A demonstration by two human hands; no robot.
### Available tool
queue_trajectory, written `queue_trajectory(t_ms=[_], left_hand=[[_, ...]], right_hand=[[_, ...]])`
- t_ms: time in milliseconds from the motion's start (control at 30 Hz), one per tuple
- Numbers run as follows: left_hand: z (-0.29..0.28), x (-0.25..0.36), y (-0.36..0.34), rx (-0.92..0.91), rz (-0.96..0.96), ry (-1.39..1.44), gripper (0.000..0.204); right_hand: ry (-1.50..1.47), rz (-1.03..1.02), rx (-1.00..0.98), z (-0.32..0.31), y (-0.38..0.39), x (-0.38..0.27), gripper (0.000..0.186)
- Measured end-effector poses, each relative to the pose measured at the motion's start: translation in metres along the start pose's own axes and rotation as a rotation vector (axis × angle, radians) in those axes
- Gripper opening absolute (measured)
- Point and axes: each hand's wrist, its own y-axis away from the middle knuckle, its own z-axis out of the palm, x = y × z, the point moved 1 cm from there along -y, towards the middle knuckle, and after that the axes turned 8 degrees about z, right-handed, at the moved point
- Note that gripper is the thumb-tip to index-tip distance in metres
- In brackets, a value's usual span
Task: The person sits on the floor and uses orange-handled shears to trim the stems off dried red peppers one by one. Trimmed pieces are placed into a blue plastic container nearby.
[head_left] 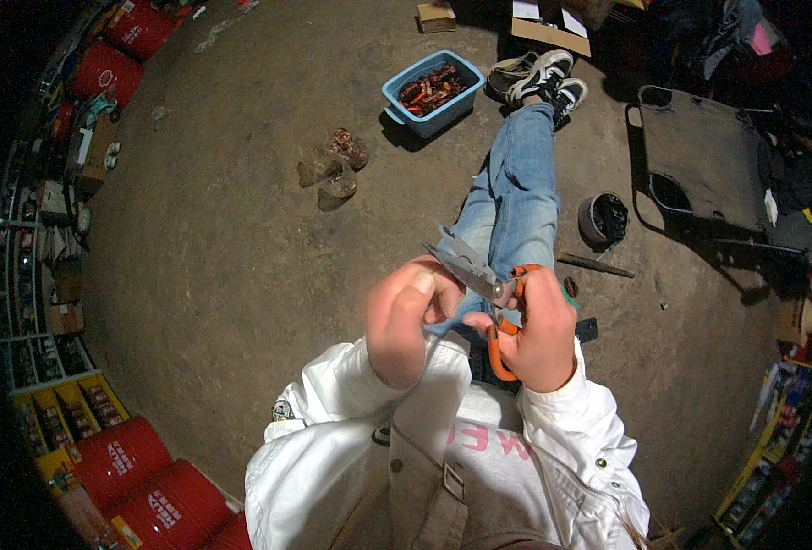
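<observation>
My right hand (543, 335) is wrapped round the orange handles of a pair of scissors (500, 353), held above my legs. The handles look spread, and the grey blades (466, 275) point up and to the left. Close by the blades, my left hand (411, 316) has its fingers curled and its thumb pressed to them. Whatever it pinches, if anything, is too small to make out. Its wrist is blurred.
Beyond my left shin stands a blue plastic tub (424, 117) of reddish-brown scraps. Several cut-off lumps (337, 165) lie left of it. To my right are a small bucket (603, 220), a dark rod (597, 266) and a black folding chair (704, 160). Red drums (122, 463) line the left.
</observation>
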Motion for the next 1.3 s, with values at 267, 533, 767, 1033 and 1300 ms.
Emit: queue_trajectory(t_ms=[267,533,767,1033,1300], left_hand=[[0.0,-0.001,-0.001,-0.033,-0.046,0.046,0.029],[0.0,-0.002,-0.001,0.015,0.012,-0.022,0.027],[0.006,0.009,-0.002,0.036,0.003,-0.127,0.028],[0.006,0.007,-0.004,0.044,0.03,-0.126,0.032],[0.006,0.007,-0.003,0.098,-0.057,-0.007,0.03]], right_hand=[[0.032,-0.022,0.036,-0.009,-0.007,-0.01,0.067],[0.072,0.042,-0.028,-0.011,-0.006,-0.012,0.065],[0.038,0.005,-0.019,-0.011,-0.007,-0.013,0.064],[-0.004,0.049,-0.029,-0.009,-0.005,-0.017,0.066],[0.009,-0.005,-0.019,-0.009,-0.008,-0.018,0.068]])
